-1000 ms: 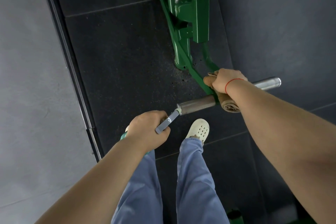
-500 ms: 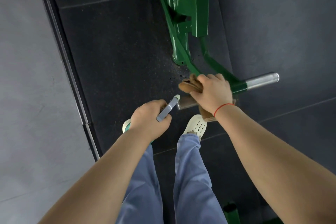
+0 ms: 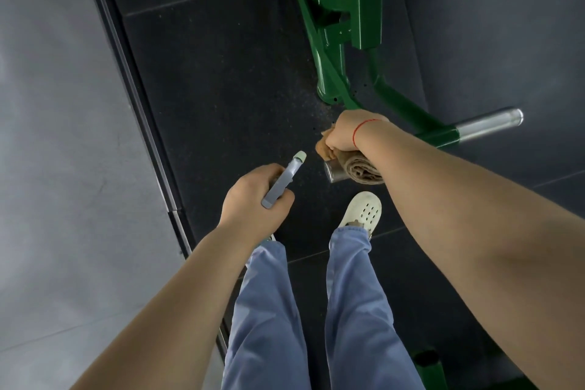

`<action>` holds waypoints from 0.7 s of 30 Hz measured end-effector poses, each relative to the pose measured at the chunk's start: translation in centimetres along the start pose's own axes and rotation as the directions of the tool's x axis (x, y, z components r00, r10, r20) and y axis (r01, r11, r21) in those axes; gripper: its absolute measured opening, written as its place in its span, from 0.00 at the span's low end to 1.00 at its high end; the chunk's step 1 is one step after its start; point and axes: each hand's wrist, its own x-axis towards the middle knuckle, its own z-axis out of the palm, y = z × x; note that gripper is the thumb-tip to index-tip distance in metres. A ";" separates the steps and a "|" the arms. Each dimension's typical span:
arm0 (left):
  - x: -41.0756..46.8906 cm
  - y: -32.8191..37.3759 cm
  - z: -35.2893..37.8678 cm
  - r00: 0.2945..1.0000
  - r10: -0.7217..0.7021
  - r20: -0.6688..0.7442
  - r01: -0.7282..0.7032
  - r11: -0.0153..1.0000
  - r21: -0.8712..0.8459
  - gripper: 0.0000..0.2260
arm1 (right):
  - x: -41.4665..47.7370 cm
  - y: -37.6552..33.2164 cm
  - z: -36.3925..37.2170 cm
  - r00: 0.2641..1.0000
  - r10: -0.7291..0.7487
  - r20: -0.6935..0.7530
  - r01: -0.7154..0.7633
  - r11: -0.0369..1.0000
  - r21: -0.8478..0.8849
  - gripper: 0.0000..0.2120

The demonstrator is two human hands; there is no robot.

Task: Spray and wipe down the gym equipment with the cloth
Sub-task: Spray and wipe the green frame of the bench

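A green gym machine frame (image 3: 335,25) stands on the dark floor, with a steel bar sticking out both sides of its green sleeve (image 3: 443,136). My right hand (image 3: 346,133) grips a tan cloth (image 3: 357,168) wrapped round the bar's near left end (image 3: 332,171). The bar's right end (image 3: 489,127) is bare and shiny. My left hand (image 3: 253,199) holds a grey spray bottle head (image 3: 285,180) with a pale nozzle pointing toward the cloth; the bottle's body is hidden below the hand.
Dark rubber floor tiles (image 3: 221,89) lie under the machine. A metal strip (image 3: 133,79) separates them from the grey floor (image 3: 57,136) on the left. My legs in blue trousers and a white clog (image 3: 362,209) stand just below the bar. A green part (image 3: 427,367) shows at the bottom.
My right hand has slid the cloth leftward along the bar from the green sleeve to the near end. The left hand with the sprayer has drawn slightly away from the bar's tip.
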 end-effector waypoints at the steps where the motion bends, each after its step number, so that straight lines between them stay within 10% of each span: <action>1: 0.0 -0.1 0.0 1.000 -0.007 -0.004 0.007 1.000 -0.011 0.02 | -0.3 0.4 0.4 0.998 -0.006 -0.061 0.007 1.000 0.013 0.14; 9: 0.6 1.2 1.2 0.999 -0.014 0.040 0.015 1.000 -0.016 0.01 | -5.3 2.1 12.1 0.645 0.027 -0.763 0.291 0.915 0.278 0.23; 16: 1.1 2.9 2.0 0.996 -0.016 0.091 0.018 1.000 -0.025 0.02 | -7.7 1.6 16.1 0.615 0.239 -0.752 0.454 0.672 0.585 0.28; 21: 1.6 3.7 2.8 0.995 0.021 0.097 -0.019 1.000 -0.018 0.03 | -9.0 2.8 13.9 0.593 0.700 -0.398 0.407 0.166 0.898 0.22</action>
